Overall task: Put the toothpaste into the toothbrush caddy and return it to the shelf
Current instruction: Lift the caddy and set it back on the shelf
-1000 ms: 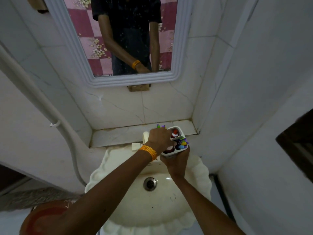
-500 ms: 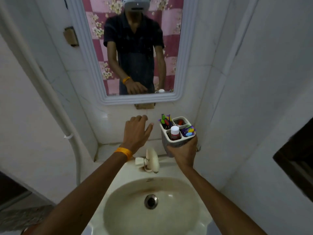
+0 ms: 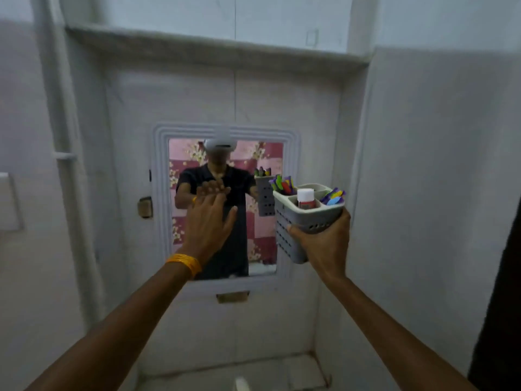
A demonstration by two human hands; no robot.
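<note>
My right hand [image 3: 324, 244] grips a grey perforated toothbrush caddy [image 3: 296, 224] from below and holds it up, roughly upright, at mirror height. The toothpaste [image 3: 306, 198], with a white cap and red body, stands in the caddy's front compartment. Colourful toothbrushes [image 3: 283, 185] fill the back left compartment, and more coloured heads [image 3: 334, 196] fill the right one. My left hand [image 3: 210, 221], with an orange band at the wrist, is raised flat before the mirror, holding nothing. High above runs a concrete shelf [image 3: 214, 52].
A white-framed mirror [image 3: 225, 204] hangs on the tiled wall and reflects a person. A white pipe [image 3: 64, 153] runs down the left wall. The right wall stands close to the caddy. A ledge and tap top [image 3: 242, 383] show at the bottom.
The view has tilted upward, from the sink to the mirror and shelf. My left hand came off the caddy, and my right hand lifted the caddy higher.
</note>
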